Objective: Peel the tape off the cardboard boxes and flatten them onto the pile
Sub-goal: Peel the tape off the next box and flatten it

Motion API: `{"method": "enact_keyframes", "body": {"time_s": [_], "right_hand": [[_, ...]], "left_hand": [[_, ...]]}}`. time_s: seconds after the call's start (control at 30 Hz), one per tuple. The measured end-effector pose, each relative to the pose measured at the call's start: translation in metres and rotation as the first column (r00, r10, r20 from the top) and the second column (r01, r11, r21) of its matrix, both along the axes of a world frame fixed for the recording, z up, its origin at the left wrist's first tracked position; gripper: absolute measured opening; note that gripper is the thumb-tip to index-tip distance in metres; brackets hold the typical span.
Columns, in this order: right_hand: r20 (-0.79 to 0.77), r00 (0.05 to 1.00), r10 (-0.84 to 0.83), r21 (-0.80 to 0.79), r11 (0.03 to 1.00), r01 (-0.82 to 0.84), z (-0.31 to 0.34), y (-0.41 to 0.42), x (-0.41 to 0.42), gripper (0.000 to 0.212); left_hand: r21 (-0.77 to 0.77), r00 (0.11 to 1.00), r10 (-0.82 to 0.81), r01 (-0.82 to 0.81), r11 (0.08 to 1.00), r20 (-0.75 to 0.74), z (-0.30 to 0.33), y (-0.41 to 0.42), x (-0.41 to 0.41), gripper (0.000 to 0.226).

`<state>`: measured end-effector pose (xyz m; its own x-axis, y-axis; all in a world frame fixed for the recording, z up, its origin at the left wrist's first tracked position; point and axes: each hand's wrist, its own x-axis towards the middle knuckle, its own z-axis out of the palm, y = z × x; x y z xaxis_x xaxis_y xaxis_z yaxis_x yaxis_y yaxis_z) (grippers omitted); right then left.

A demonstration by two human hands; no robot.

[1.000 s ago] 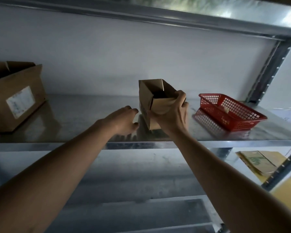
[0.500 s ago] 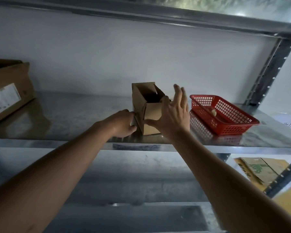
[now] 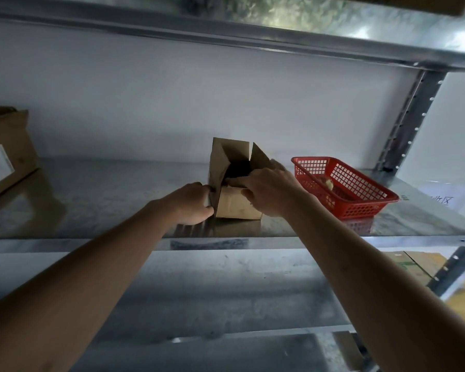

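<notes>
Right hand [image 3: 271, 191] drops from raised and spread onto the small box [image 3: 236, 181], fingers pinching its front rim | left hand [image 3: 193, 204] grips left corner | box upright on shelf [image 3: 105, 200], between both hands, opening upward

A small box [image 3: 238, 202] stands mid-shelf [image 3: 105, 200], the left hand [image 3: 192, 204] against its left side and the right hand [image 3: 273, 191] on its near-right rim. A basket [image 3: 360, 200] sits just right; a large box [image 3: 7, 154] lies far left
</notes>
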<state>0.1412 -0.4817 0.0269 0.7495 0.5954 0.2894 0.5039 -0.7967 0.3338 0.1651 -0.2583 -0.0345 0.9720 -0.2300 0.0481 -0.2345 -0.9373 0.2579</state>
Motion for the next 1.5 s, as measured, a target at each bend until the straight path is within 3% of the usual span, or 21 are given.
{"method": "enact_keyframes", "body": {"time_s": [0.13,0.3,0.4,0.47,0.53,0.6,0.73,0.87,1.0,1.1,1.23,1.3,1.33,1.4,1.47,1.5], "right_hand": [[-0.083,0.984,-0.159,-0.014,0.987,0.159,-0.004,0.0,-0.002,0.078],[-0.15,0.976,-0.161,0.093,0.98,0.176,-0.006,-0.001,-0.001,0.083],[-0.254,0.965,-0.069,0.269,0.953,0.139,-0.011,-0.003,0.003,0.077],[-0.3,0.951,0.075,0.45,0.89,0.071,-0.019,-0.003,0.009,0.07],[-0.297,0.93,0.218,0.635,0.772,0.022,-0.029,0.003,0.014,0.061],[-0.267,0.86,0.436,0.828,0.56,-0.027,-0.036,0.017,0.015,0.063],[-0.193,0.647,0.737,0.981,0.148,0.123,-0.043,0.051,0.012,0.087],[-0.12,0.534,0.837,0.935,-0.085,0.343,-0.054,0.071,0.012,0.1],[-0.135,0.532,0.836,0.736,-0.275,0.619,-0.065,0.08,0.009,0.061],[-0.108,0.526,0.844,0.627,-0.353,0.695,-0.071,0.084,0.006,0.049],[-0.204,0.558,0.804,0.519,-0.395,0.758,-0.074,0.076,0.003,0.061],[-0.352,0.618,0.704,0.544,-0.384,0.747,-0.068,0.067,-0.002,0.047],[-0.476,0.652,0.591,0.602,-0.322,0.731,-0.065,0.061,-0.003,0.039],[-0.665,0.713,0.222,0.723,-0.048,0.689,-0.068,0.045,-0.001,0.042],[-0.615,0.781,-0.106,0.746,0.243,0.62,-0.071,0.03,0.003,0.049],[-0.543,0.822,-0.172,0.757,0.324,0.568,-0.069,0.024,0.004,0.049]], "left_hand": [[0.002,1.0,0.003,-0.003,1.0,-0.018,-0.001,-0.006,-0.001,0.059],[-0.065,0.997,0.036,-0.04,0.997,-0.061,0.006,-0.009,-0.003,0.063],[-0.252,0.994,0.06,-0.082,0.964,-0.093,0.01,-0.01,-0.002,0.058],[-0.478,0.993,0.085,-0.112,0.871,-0.077,0.019,-0.009,-0.006,0.058],[-0.681,0.993,0.115,-0.106,0.724,-0.033,0.027,-0.009,-0.01,0.048],[-0.785,0.971,0.217,-0.055,0.618,0.103,0.033,-0.008,-0.013,0.03],[-0.672,0.761,0.377,0.102,0.733,0.527,0.047,-0.003,-0.018,0.016],[-0.559,0.722,0.311,0.127,0.819,0.619,0.061,0.002,-0.027,0.032],[-0.531,0.772,0.192,0.213,0.82,0.606,0.073,-0.004,-0.031,0.049],[-0.451,0.839,0.103,0.18,0.874,0.535,0.075,-0.005,-0.027,0.046],[-0.328,0.916,0.003,0.141,0.934,0.402,0.062,-0.009,-0.019,0.048],[-0.255,0.938,-0.074,0.166,0.953,0.338,0.051,-0.011,-0.014,0.049],[-0.238,0.949,-0.1,0.176,0.955,0.299,0.044,-0.01,-0.012,0.049],[-0.23,0.969,-0.127,0.176,0.957,0.212,0.033,-0.008,-0.01,0.049],[-0.241,0.979,-0.134,0.169,0.956,0.156,0.026,-0.003,-0.009,0.052],[-0.258,0.982,-0.129,0.161,0.952,0.138,0.026,-0.001,-0.009,0.05]]}}
